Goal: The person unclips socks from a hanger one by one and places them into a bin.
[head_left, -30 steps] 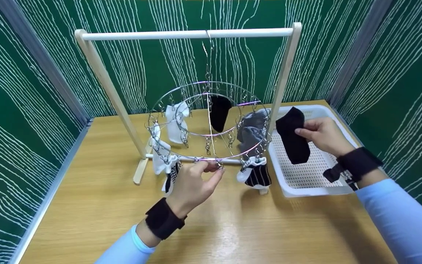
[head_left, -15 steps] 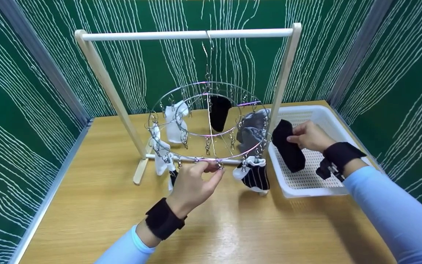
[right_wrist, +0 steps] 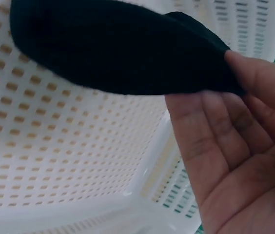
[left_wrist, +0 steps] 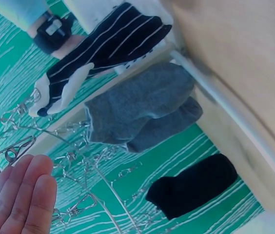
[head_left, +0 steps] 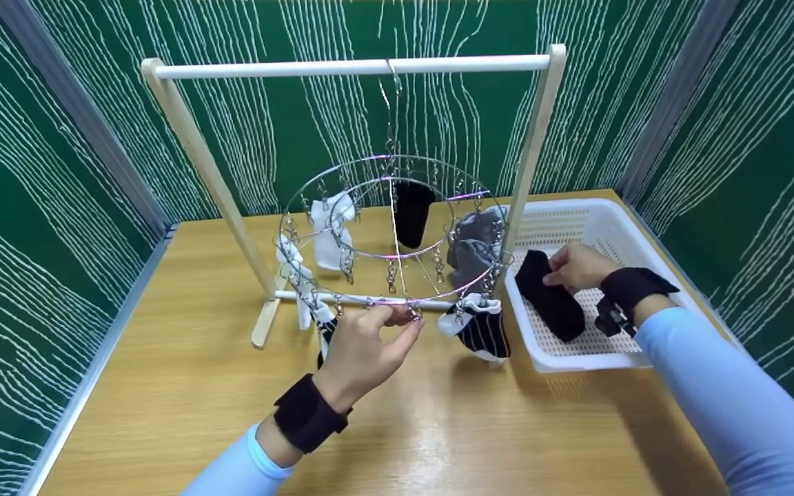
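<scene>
My left hand [head_left: 366, 344] pinches a metal clip [left_wrist: 15, 148] at the front of the round wire sock hanger [head_left: 397, 256]. In the right hand [head_left: 579, 267], a black sock [head_left: 550, 296] is pinched between thumb and fingers, low over the white basket [head_left: 555, 364]. Socks hang from other clips: a black striped one with white trim [head_left: 483, 331] and grey ones [head_left: 473, 255] on the right, a black one [head_left: 413, 215] at the back. White socks [head_left: 331, 234] are clipped on the left, and a patterned sock beside them is partly behind my left hand.
The hanger hooks onto the top bar [head_left: 266, 69] of a wooden stand, whose right post [head_left: 535, 131] rises beside the basket. Everything stands on a wooden table [head_left: 411, 427], with green white-lined panels [head_left: 225, 138] around three sides.
My right hand has moved left and down with the black sock, lower over the basket. The left hand stays at the clip, while the hanging socks at front left and front right sway slightly.
</scene>
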`<state>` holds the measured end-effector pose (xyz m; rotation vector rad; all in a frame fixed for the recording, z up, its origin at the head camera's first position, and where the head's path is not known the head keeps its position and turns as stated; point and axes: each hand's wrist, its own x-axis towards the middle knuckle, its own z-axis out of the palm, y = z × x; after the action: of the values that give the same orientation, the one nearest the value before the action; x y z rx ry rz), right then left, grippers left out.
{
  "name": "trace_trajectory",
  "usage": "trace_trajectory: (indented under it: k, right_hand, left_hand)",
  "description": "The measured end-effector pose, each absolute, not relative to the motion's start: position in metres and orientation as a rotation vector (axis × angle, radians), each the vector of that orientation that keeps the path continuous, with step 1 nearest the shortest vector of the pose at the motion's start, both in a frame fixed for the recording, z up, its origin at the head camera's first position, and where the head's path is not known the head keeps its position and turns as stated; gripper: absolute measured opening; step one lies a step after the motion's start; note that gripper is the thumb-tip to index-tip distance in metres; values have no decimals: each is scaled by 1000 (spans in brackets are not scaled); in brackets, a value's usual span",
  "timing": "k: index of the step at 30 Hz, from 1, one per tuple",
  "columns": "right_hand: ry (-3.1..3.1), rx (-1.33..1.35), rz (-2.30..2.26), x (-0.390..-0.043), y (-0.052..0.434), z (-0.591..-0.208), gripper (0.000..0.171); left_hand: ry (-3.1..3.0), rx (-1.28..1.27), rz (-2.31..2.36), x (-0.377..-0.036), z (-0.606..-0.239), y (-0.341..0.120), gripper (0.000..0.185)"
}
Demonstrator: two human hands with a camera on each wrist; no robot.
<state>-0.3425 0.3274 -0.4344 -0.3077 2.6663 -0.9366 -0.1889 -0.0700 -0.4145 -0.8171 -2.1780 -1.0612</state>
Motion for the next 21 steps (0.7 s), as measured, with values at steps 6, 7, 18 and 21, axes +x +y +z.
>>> trace_trajectory:
  k: [6, 7, 18, 21]
  right_hand:
    - [2639, -284, -893, -343, 338, -441, 38]
    - [2633, -279, -879, -343, 338, -442, 35]
    - [2580, -171, -704, -348, 342, -456, 28]
    - [2591, -165, -666, -348, 341, -461, 19]
  left_hand:
    - [-2179, -823, -1063, -189, -414, -70, 8]
    - [-2180, -822, -1062, -189, -413, -71, 8]
    - [-2196, -801, -1024, -189, -414, -71, 11]
    - [-2191, -794, -1006, -189, -414, -72, 11]
